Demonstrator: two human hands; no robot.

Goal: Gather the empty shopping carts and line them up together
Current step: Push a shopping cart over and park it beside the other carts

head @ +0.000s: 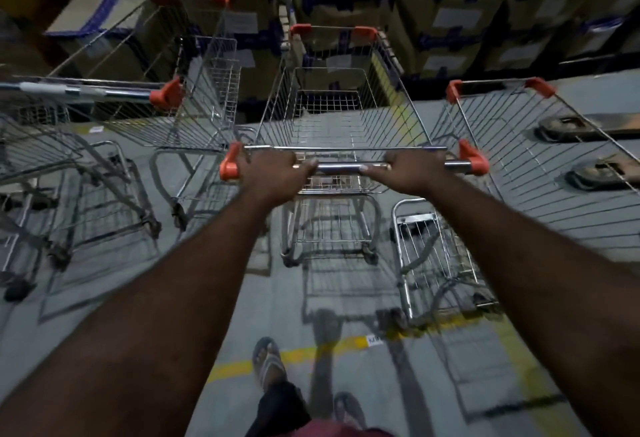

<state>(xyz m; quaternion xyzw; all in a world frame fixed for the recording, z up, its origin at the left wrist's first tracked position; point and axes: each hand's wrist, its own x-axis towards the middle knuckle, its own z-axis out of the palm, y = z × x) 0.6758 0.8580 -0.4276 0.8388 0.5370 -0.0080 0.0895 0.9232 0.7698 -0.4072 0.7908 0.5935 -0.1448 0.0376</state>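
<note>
An empty wire shopping cart (332,107) with orange corner caps stands straight ahead of me. My left hand (273,173) grips the left part of its chrome handle bar (341,167). My right hand (414,170) grips the right part of the same bar. To the left stands a second empty cart (194,90), with a third cart (38,146) at the far left edge. Another empty cart (540,166) sits close on the right, its basket side near my right arm.
Stacked cardboard boxes with blue tape (450,21) form a wall behind the carts. Two dark pallet-jack forks (588,132) lie on the grey floor at the right. A yellow floor line (311,353) runs near my sandalled feet (268,364).
</note>
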